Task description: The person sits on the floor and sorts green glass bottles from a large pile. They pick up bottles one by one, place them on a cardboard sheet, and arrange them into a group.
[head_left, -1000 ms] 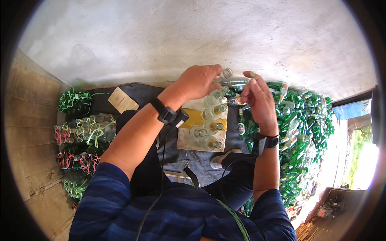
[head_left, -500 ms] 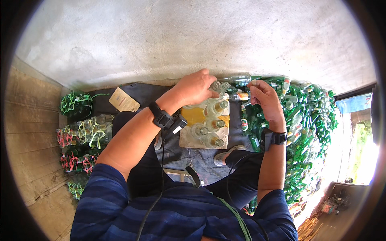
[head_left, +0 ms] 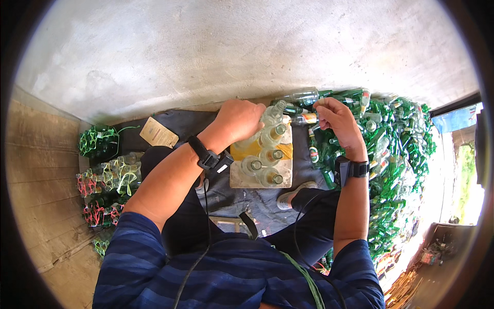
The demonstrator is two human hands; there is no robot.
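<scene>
Several clear glass bottles [head_left: 270, 156] stand on a pale board [head_left: 247, 181] with a yellow patch, between my feet. My left hand [head_left: 237, 119] is closed at the far end of the group, its fingers against the side of a clear glass bottle [head_left: 270, 116]; the hand hides part of that bottle. Over the edge of the green bottle pile, my right hand [head_left: 338, 123] is raised with thumb and fingers pinched together. Whatever lies between those fingertips is too small to make out. A bottle with an orange label [head_left: 305, 118] lies just left of it.
A large heap of green bottles [head_left: 381, 154] fills the right side. Bundles of bottles tied with coloured string [head_left: 110, 177] lie at left, near a tan card [head_left: 158, 133]. A pale wall [head_left: 231, 51] rises along the far side.
My left hand has shifted slightly left and down, and a bottle by it now leans less over the far edge. My right hand stays nearly in place, its fingers still pinched.
</scene>
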